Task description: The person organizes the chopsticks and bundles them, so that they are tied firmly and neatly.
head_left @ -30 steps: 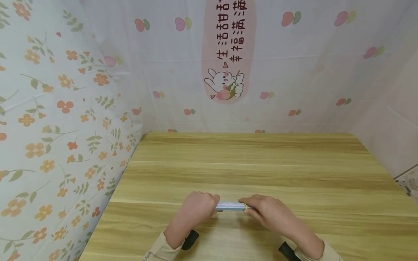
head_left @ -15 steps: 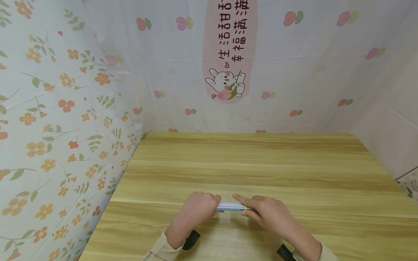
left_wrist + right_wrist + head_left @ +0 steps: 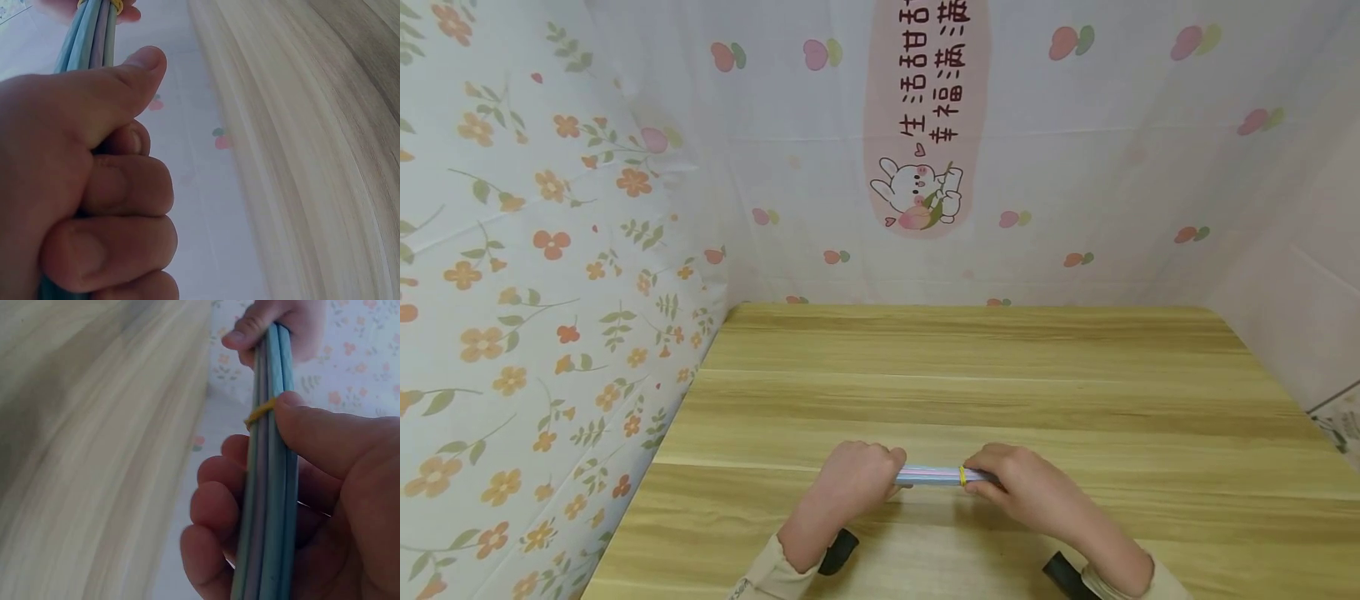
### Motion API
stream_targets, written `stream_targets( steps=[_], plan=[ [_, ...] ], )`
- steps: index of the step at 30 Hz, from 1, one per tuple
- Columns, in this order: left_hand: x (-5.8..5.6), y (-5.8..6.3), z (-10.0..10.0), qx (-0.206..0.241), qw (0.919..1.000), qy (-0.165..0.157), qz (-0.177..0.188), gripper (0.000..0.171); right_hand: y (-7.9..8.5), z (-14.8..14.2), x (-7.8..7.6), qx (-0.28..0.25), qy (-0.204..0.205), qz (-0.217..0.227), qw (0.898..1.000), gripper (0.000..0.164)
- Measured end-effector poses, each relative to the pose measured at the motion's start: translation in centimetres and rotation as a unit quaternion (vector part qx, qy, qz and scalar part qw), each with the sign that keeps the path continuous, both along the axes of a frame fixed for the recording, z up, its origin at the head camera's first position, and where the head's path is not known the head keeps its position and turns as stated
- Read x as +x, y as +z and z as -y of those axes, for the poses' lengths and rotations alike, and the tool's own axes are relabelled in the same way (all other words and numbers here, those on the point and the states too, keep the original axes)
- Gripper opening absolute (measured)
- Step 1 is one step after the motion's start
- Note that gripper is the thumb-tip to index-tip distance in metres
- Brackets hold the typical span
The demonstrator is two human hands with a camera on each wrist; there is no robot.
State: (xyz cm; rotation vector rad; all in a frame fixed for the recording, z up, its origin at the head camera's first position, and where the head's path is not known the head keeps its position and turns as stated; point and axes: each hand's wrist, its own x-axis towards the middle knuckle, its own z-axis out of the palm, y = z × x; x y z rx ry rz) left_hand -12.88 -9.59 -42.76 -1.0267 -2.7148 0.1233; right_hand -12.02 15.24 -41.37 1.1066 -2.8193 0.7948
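A bundle of slim pencils (image 3: 928,476) in pale blue, purple and green spans the gap between my hands, held level above the table. My left hand (image 3: 859,477) grips one end, its fingers curled round and the thumb along the top. A yellow rubber band (image 3: 261,412) circles the bundle near its other end. There my right hand (image 3: 1018,487) holds the pencils, with the thumb (image 3: 312,428) touching the edge of the band and the fingers curled loosely underneath. Both ends of the bundle are hidden by the hands in the head view.
A wood-grain table (image 3: 970,375) lies under the hands. Floral cloth (image 3: 550,250) hangs at the left, and a printed cloth (image 3: 760,150) with a rabbit picture hangs behind the table. Black straps (image 3: 838,552) show at both wrists.
My right hand's index finger, stretched past the band half a second ago, has drawn back to the right. The yellow band is now in fuller view. My left hand stays put.
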Motion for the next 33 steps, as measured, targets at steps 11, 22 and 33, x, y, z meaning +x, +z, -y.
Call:
stream_targets(
  steps=[11, 22, 33],
  plan=[
    [-0.1, 0.1, -0.2, 0.004, 1.0000, 0.002, 0.000, 0.035, 0.6, 0.2, -0.1, 0.005, 0.034, -0.020, 0.999, 0.007],
    [-0.1, 0.0, -0.2, 0.007, 0.9999, 0.004, -0.012, 0.036, 0.4, 0.5, 0.1, 0.001, 0.019, -0.012, 1.000, 0.009],
    [0.1, 0.0, -0.3, 0.004, 0.9991, -0.007, -0.042, 0.035, 0.3, 0.8, 0.4, 0.008, -0.014, -0.007, 1.000, 0.028]
  ],
)
